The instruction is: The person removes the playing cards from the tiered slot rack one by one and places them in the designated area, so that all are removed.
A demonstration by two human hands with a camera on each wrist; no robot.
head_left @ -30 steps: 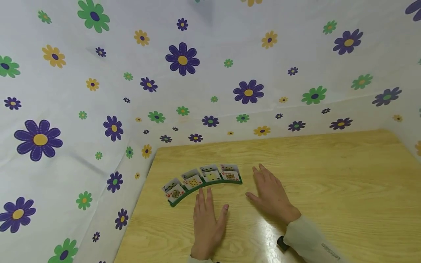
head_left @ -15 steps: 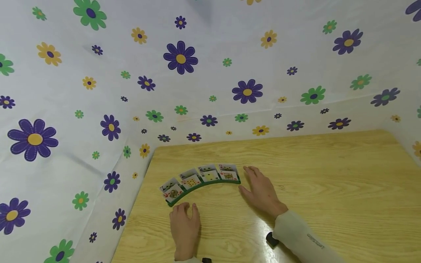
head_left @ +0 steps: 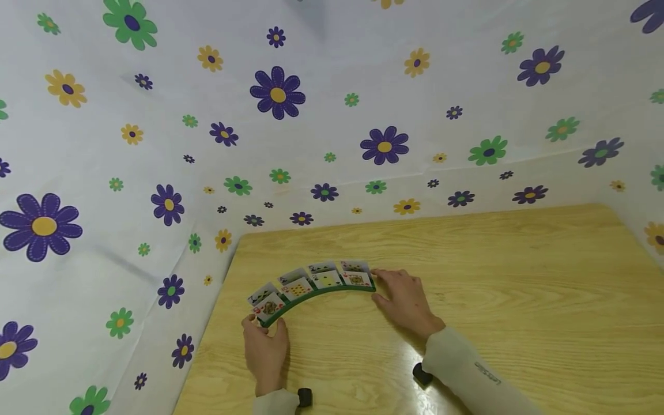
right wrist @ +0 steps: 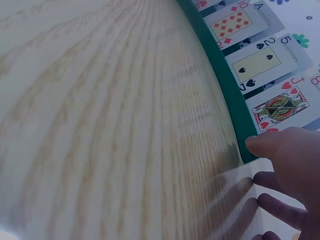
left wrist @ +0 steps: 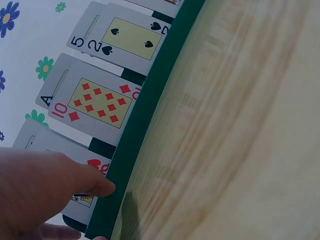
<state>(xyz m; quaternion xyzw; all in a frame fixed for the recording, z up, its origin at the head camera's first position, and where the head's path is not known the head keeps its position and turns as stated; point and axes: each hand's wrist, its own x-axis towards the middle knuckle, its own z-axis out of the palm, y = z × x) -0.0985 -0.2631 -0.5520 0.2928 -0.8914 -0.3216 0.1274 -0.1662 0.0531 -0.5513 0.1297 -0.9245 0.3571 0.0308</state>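
A flowered covering (head_left: 332,69) fills the top of your head view, above the desk (head_left: 493,276). On that desk, in the lower left-centre, curves your green card holder (left wrist: 142,120). Your left hand (head_left: 266,353) has its thumb over the left end's front edge; whether its fingers pinch, you can't tell. Your right hand (head_left: 407,300) touches the right end, fingers spread. The cards (left wrist: 100,102) sit in four overlapping pairs.
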